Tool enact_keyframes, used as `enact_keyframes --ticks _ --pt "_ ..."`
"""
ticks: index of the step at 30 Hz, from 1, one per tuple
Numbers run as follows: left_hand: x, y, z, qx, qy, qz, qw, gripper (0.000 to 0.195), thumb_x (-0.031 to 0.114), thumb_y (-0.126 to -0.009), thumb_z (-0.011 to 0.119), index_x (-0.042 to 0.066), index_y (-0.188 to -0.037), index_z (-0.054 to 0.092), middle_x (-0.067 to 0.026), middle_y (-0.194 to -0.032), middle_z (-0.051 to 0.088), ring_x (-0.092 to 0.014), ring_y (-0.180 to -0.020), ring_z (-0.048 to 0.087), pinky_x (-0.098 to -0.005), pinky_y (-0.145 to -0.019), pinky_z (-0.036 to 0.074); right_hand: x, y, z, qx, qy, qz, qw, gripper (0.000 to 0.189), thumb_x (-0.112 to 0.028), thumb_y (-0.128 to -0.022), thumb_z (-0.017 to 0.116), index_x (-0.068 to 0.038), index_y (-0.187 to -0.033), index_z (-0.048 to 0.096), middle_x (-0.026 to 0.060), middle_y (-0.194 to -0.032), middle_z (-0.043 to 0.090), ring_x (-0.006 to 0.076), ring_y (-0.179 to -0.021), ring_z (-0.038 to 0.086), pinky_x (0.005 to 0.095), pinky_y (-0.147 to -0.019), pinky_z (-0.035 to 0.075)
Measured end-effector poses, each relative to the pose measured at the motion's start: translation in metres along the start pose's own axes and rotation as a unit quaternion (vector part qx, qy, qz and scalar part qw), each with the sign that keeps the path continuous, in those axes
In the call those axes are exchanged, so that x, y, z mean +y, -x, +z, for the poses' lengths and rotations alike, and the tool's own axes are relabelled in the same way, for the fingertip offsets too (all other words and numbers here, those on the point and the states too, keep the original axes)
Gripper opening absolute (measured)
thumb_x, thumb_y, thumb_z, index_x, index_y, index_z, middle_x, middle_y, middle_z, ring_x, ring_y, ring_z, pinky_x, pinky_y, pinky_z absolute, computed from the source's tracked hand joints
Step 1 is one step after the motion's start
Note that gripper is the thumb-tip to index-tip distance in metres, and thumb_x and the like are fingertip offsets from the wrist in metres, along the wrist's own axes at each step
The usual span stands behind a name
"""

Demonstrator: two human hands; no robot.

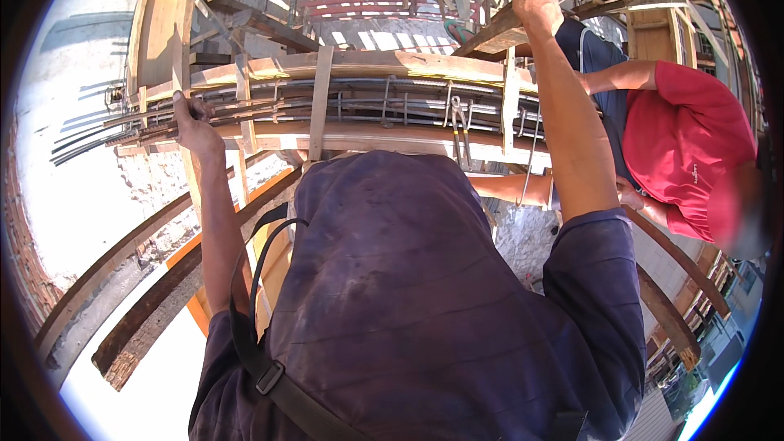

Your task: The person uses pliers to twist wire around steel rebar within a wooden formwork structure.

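Note:
My left hand point(197, 122) is at the left end of a wooden beam form, closed around thin steel bars point(245, 111) that jut past the form's end. My right hand point(539, 9) is raised at the upper right, its fingers curled at a dark wooden beam point(499, 27); whether it grips the beam or something thin above it I cannot tell. Between the form's side boards point(392, 63) lies a rebar cage point(367, 104) with stirrups. Pincers with yellow and black handles point(459, 128) hang by their head at the near bars. A hooked steel rod point(530, 165) hangs to their right.
A co-worker in a red shirt point(692, 141) is close on my right, hands near the form. Wooden cross battens point(321, 104) span the form. Rough timbers point(147, 294) run below at the left and at the lower right. A green sandal point(459, 32) lies beyond the form.

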State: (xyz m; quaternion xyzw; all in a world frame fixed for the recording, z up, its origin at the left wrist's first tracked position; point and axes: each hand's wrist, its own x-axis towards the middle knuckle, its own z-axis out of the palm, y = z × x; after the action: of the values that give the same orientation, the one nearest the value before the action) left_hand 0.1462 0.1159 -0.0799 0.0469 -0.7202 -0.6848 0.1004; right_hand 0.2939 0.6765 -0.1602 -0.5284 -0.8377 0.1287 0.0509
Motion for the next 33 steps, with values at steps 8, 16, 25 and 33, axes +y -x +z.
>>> enact_keyframes --ticks 8,16,25,33 --pt "0.006 0.004 0.007 0.008 0.0 0.002 1.0 0.047 0.036 -0.099 0.056 0.011 -0.062 0.043 0.0001 -0.058 0.038 -0.014 -0.056 0.039 -0.0302 -0.059 0.04 0.004 0.003 0.001 -0.003 -0.033 -0.023 0.999 0.05 -0.052 -0.085 0.059 -0.013 -0.114 0.072 0.0204 -0.113 0.07 0.0368 -0.109 0.066 0.0428 -0.095 0.05" --pt "0.002 0.003 0.003 0.003 0.021 0.012 1.0 0.044 0.032 -0.099 0.058 0.011 -0.062 0.044 -0.001 -0.058 0.041 -0.014 -0.055 0.042 -0.03 -0.057 0.039 0.005 -0.004 0.006 -0.002 -0.039 -0.006 0.999 0.053 -0.053 -0.084 0.059 -0.012 -0.114 0.073 0.0196 -0.113 0.07 0.0361 -0.11 0.066 0.0438 -0.095 0.051" --pt "0.002 0.005 0.003 0.018 0.027 0.006 0.999 0.041 0.028 -0.098 0.058 0.008 -0.064 0.048 -0.0016 -0.06 0.046 -0.014 -0.055 0.045 -0.0286 -0.055 0.039 -0.002 0.007 -0.004 -0.013 -0.029 0.002 0.999 0.05 -0.05 -0.083 0.062 -0.012 -0.114 0.073 0.0184 -0.11 0.072 0.0343 -0.107 0.068 0.0423 -0.093 0.052" --pt "0.004 0.008 0.004 0.015 0.017 0.02 1.0 0.045 0.031 -0.099 0.057 0.008 -0.061 0.047 -0.0018 -0.057 0.046 -0.013 -0.052 0.046 -0.027 -0.053 0.034 0.003 0.0 0.0 -0.03 -0.04 0.006 0.999 0.052 -0.055 -0.085 0.055 -0.018 -0.119 0.071 0.0184 -0.117 0.069 0.0385 -0.113 0.064 0.0444 -0.096 0.049"
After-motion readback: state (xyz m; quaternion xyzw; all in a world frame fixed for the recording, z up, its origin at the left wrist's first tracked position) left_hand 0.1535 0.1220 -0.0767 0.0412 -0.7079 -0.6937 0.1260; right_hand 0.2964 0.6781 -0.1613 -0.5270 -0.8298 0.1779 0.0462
